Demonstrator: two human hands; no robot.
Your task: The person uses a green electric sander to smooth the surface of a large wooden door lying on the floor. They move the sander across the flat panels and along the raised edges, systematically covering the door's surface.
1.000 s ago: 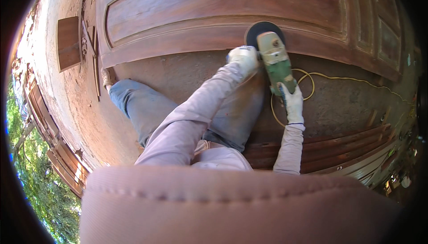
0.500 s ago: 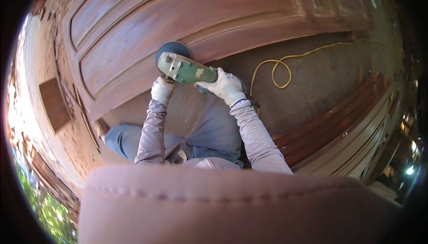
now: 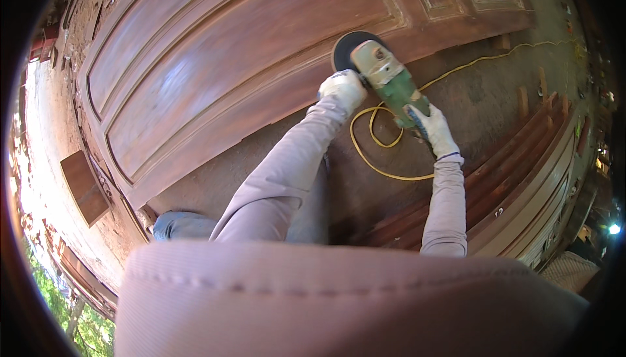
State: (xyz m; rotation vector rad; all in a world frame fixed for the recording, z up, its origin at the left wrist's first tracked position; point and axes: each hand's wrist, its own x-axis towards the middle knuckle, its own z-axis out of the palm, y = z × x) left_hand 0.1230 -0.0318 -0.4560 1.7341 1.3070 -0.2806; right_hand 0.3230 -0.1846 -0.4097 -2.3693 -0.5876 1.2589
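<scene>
Angle grinder (image 3: 392, 80), green-bodied with dark disc (image 3: 344, 49), fills the curled grip of left hand (image 3: 343, 89) and right hand (image 3: 437, 130).

A flat brown board (image 3: 85, 187) is located at the left. Reddish-brown planks (image 3: 486, 161) are laid parallel at the lower right, bordered by paler strips (image 3: 521, 217). Green foliage (image 3: 91, 327) is visible at the lower left, a bright light (image 3: 613, 229) at the right.
</scene>
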